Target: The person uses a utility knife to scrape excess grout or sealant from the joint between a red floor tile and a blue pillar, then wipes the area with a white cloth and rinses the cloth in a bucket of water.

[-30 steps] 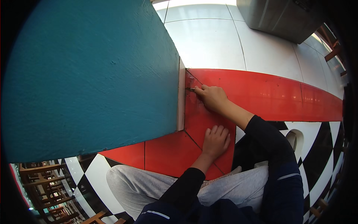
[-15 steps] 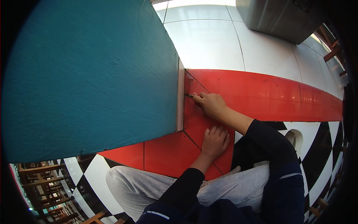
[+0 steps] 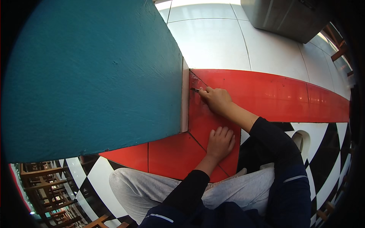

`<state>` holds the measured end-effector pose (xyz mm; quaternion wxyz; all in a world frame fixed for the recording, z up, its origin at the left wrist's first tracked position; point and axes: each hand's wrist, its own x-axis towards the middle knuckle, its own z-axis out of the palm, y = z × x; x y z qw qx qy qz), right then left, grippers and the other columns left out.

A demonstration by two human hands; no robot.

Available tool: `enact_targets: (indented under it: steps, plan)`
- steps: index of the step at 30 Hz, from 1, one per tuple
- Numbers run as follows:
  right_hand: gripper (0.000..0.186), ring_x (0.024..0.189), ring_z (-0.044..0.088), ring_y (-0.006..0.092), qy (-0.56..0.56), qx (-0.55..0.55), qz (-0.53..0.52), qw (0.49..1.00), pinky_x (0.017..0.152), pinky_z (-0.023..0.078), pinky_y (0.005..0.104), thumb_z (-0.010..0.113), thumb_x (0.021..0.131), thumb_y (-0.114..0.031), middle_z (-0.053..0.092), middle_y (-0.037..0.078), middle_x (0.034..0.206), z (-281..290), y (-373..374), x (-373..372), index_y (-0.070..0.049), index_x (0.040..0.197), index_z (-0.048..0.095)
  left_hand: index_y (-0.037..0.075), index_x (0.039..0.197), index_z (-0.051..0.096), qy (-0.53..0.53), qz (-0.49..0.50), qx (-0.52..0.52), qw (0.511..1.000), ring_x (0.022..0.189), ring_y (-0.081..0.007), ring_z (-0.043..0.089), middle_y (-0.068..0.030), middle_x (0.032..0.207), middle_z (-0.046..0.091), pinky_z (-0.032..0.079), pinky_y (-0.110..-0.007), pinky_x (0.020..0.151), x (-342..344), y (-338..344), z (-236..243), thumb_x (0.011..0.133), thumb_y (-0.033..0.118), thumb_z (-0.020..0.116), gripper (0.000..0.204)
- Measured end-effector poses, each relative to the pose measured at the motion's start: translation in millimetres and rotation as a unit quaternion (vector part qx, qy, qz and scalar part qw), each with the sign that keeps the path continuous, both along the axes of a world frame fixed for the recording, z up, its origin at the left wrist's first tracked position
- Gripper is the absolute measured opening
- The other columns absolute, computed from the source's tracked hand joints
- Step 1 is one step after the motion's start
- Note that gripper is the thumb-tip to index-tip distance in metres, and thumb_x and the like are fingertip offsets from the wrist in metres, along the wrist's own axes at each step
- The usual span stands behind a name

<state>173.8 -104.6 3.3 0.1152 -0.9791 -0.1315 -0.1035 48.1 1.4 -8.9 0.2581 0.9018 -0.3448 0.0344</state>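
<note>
Right hand [image 3: 217,100] pinching thin dark tool [image 3: 195,90] at left edge of glossy red tiles [image 3: 266,91], textured teal wall [image 3: 95,79] blocking; left hand [image 3: 220,143] on tiles, fingers slightly apart; grey box [image 3: 283,19] past far edge

I wear a dark navy top [image 3: 228,214] with black sleeves [image 3: 186,190] ending partway down my forearms; a thin pale stripe [image 3: 295,178] crosses each arm. My trousers [image 3: 140,186] are light heathered grey, softly creased. My left hand [image 3: 220,144] and right hand [image 3: 218,101] are bare.
</note>
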Motion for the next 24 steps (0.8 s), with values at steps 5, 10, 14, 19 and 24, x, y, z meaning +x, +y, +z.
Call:
enact_targets:
  steps: [5,10,14,19,24]
  plan:
    - [0.029,0.06,0.063,0.0256,0.021,-0.017,0.033,0.999,0.046,0.049,0.0381,0.055,0.085,-0.017,0.06,0.007,0.082,5.1,-3.6,1.2,-0.011,0.113,0.054,0.009,0.085,0.056,0.007,0.004,-0.002,1.0,0.086,-0.0248,0.051,-0.0087,0.088,0.054,0.035,-0.04,0.071,-0.4,-0.8,2.8,0.079,0.022,0.061,0.015]
    - [0.029,0.061,0.063,0.0257,0.044,-0.001,0.07,0.997,0.047,0.049,0.0383,0.055,0.084,-0.016,0.06,0.007,0.082,0.9,7.4,-15.2,-0.012,0.112,0.054,0.009,0.085,0.056,-0.025,0.013,-0.031,0.999,0.086,-0.0243,0.051,-0.0079,0.088,0.054,0.035,-0.039,0.071,0.3,0.6,-0.8,0.079,0.021,0.061,0.015]
    - [0.029,0.062,0.064,0.0269,0.018,-0.004,0.002,1.0,0.048,0.049,0.0398,0.055,0.085,-0.018,0.06,0.008,0.081,6.8,-5.6,5.4,-0.012,0.113,0.054,0.009,0.085,0.057,0.013,-0.001,0.004,1.0,0.086,-0.0241,0.051,-0.0076,0.088,0.054,0.035,-0.039,0.071,-0.9,-2.6,3.7,0.079,0.021,0.061,0.014]
    - [0.032,0.064,0.064,0.0273,0.074,-0.006,0.073,0.995,0.05,0.05,0.0396,0.056,0.084,-0.018,0.06,0.01,0.085,1.6,9.0,-13.8,-0.013,0.115,0.053,0.009,0.085,0.056,-0.021,0.014,-0.033,0.999,0.085,-0.0243,0.051,-0.0078,0.088,0.054,0.035,-0.039,0.071,0.8,2.3,-0.9,0.079,0.021,0.061,0.014]
    - [0.031,0.062,0.064,0.0272,0.02,-0.013,0.013,1.0,0.049,0.05,0.0396,0.055,0.084,-0.018,0.06,0.009,0.083,2.3,-3.5,4.7,-0.012,0.115,0.053,0.008,0.084,0.056,0.009,-0.002,-0.008,1.0,0.085,-0.0245,0.051,-0.008,0.089,0.054,0.035,-0.039,0.071,-1.4,-2.7,1.7,0.079,0.021,0.061,0.014]
